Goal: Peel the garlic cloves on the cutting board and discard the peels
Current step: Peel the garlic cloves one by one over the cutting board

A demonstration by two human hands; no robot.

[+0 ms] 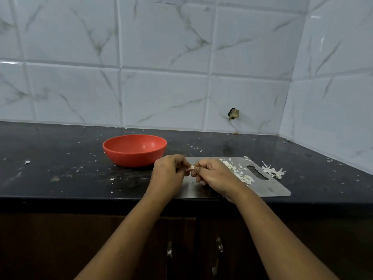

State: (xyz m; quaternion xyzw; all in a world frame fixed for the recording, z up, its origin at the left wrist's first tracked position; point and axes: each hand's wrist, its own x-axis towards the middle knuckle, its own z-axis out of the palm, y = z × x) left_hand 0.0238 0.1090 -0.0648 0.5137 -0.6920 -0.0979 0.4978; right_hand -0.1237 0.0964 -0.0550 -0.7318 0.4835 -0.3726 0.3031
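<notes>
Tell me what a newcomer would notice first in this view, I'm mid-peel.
The round red-orange plastic bowl stands out on the dark stone counter, beside the far left corner of the grey metal cutting board. At centre, the left hand and the right hand pinch a small pale garlic clove between them over the board. A heap of white papery peels lies on the board's right half, with more spilled past its edge.

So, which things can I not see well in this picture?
1. Head view: the garlic clove is tiny and mostly covered by the left hand and right hand; how much is peeled is unclear.
2. Head view: the red bowl: its near wall hides the bottom.
</notes>
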